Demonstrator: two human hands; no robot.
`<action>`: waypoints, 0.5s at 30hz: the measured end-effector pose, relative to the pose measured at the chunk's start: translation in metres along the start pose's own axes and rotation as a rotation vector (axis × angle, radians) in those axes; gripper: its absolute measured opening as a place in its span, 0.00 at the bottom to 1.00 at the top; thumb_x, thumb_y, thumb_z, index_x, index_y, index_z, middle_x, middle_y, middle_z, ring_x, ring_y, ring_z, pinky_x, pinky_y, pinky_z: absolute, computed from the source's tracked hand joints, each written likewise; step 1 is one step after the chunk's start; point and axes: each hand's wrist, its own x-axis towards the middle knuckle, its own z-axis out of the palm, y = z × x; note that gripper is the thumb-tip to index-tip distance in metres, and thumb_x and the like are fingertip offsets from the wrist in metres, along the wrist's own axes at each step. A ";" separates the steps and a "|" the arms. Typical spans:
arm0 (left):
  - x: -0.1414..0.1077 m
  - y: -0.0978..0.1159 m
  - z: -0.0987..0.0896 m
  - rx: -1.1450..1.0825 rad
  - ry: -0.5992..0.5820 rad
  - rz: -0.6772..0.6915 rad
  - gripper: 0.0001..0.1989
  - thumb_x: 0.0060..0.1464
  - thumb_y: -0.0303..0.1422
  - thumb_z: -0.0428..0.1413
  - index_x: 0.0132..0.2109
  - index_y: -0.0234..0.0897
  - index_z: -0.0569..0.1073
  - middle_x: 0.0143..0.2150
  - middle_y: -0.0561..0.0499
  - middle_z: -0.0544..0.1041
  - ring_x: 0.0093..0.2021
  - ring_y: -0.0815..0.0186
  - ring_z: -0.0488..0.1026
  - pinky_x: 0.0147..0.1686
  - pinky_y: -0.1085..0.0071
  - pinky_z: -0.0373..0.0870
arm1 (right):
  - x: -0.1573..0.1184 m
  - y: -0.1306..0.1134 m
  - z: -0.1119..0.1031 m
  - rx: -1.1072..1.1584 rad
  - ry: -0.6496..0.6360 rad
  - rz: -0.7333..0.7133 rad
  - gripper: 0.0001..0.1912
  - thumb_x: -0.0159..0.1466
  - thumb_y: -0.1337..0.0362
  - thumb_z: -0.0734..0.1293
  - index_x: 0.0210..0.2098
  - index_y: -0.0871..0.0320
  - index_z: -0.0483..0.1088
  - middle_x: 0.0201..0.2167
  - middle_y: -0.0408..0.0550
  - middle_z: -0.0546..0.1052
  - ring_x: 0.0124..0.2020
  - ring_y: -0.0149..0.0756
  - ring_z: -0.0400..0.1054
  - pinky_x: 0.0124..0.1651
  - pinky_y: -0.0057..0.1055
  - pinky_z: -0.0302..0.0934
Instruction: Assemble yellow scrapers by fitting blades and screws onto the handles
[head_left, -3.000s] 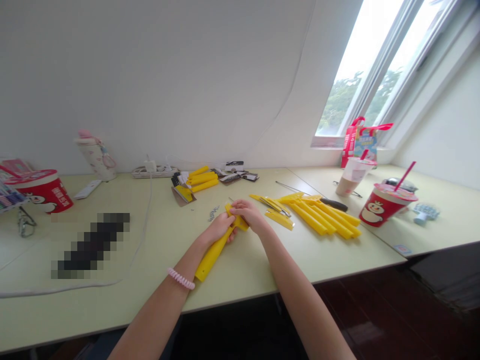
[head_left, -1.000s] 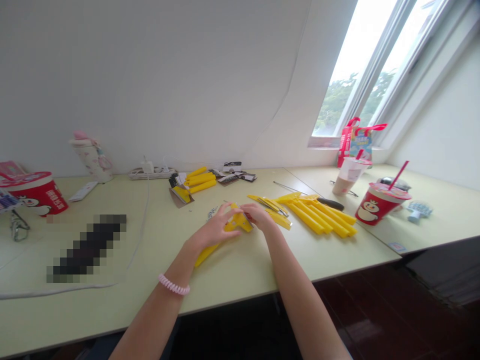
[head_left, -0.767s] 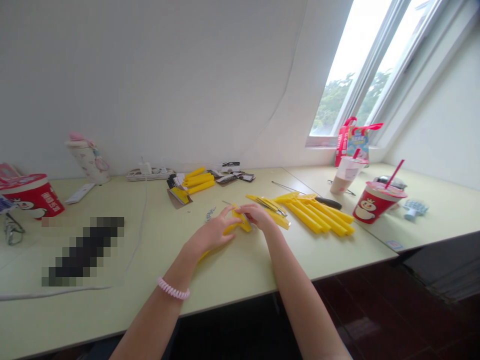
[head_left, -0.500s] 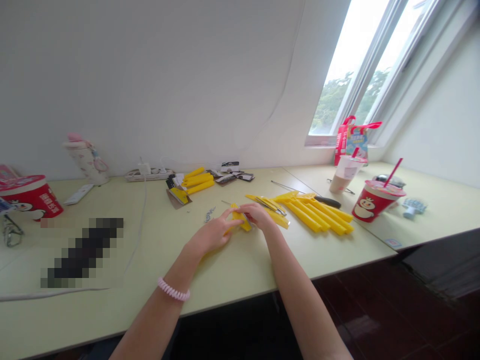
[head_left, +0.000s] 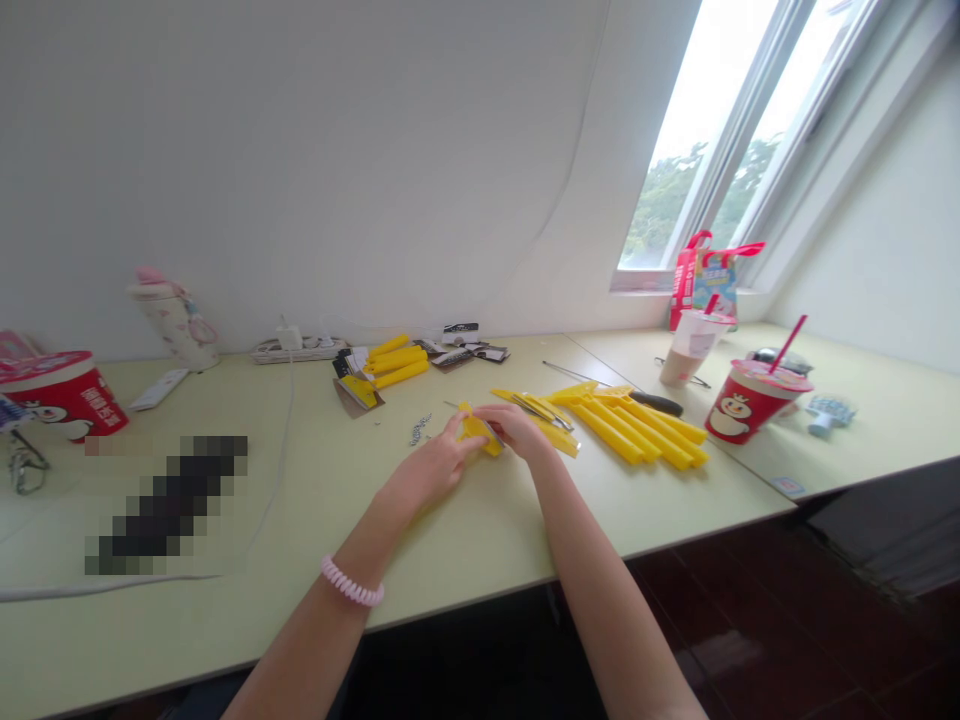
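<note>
Close to the middle of the table, both hands are closed around a yellow plastic scraper part (head_left: 474, 427). My left hand (head_left: 435, 465) grips it from the left, with the thumb side toward the right hand. From the right, the fingers of my right hand (head_left: 514, 428) pinch its edge, beside a thin silvery strip that is mostly hidden. Small screws (head_left: 420, 430) lie loose just left of the hands. Flat yellow pieces and metal blades (head_left: 544, 412) are spread to the right. Several yellow handles (head_left: 637, 430) lie farther right, in front of a black-handled screwdriver (head_left: 656, 403).
Yellow scrapers (head_left: 397, 362) and black-and-white cards (head_left: 469, 350) lie near the wall. A power strip (head_left: 300, 350) trails a white cable across the left. Red cups stand left (head_left: 67, 395) and right (head_left: 750, 405), with a clear drink cup (head_left: 690, 350) behind. The table's front edge runs under my forearms.
My left hand has shifted slightly, its fingers now higher over the yellow scraper part, which has tilted a little. My right hand has barely moved. Other things stay put.
</note>
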 end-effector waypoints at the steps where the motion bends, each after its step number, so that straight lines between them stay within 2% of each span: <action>1: 0.000 -0.001 0.001 0.034 0.001 0.003 0.25 0.50 0.22 0.45 0.53 0.47 0.68 0.64 0.47 0.52 0.40 0.63 0.72 0.47 0.63 0.64 | -0.001 -0.002 0.001 0.029 0.018 0.016 0.08 0.47 0.60 0.68 0.24 0.58 0.71 0.17 0.38 0.64 0.20 0.25 0.54 0.23 0.25 0.49; 4: 0.001 -0.003 0.003 0.139 -0.010 0.017 0.25 0.50 0.22 0.44 0.54 0.47 0.66 0.65 0.45 0.50 0.41 0.62 0.72 0.48 0.62 0.63 | -0.003 -0.006 0.004 0.073 0.055 0.061 0.07 0.47 0.64 0.67 0.26 0.59 0.72 0.20 0.40 0.67 0.23 0.25 0.57 0.26 0.24 0.52; 7: 0.001 -0.003 0.004 0.133 -0.009 0.007 0.24 0.51 0.23 0.45 0.54 0.46 0.67 0.65 0.45 0.49 0.43 0.62 0.72 0.49 0.62 0.62 | -0.004 -0.008 0.005 0.046 0.091 0.071 0.07 0.47 0.65 0.66 0.26 0.60 0.72 0.20 0.41 0.68 0.23 0.26 0.58 0.26 0.24 0.53; 12: 0.005 -0.007 0.005 0.029 0.023 -0.037 0.23 0.51 0.25 0.46 0.54 0.46 0.66 0.65 0.46 0.51 0.49 0.61 0.68 0.52 0.62 0.60 | -0.002 -0.005 0.003 0.090 0.064 -0.015 0.08 0.48 0.62 0.67 0.27 0.58 0.73 0.26 0.45 0.74 0.30 0.32 0.65 0.29 0.26 0.57; 15: 0.008 -0.012 0.001 -0.092 0.111 -0.052 0.23 0.51 0.25 0.47 0.53 0.46 0.68 0.64 0.46 0.53 0.47 0.63 0.69 0.51 0.61 0.61 | -0.001 -0.006 0.000 0.164 0.052 -0.054 0.12 0.50 0.60 0.66 0.32 0.57 0.75 0.32 0.46 0.75 0.35 0.33 0.67 0.34 0.26 0.60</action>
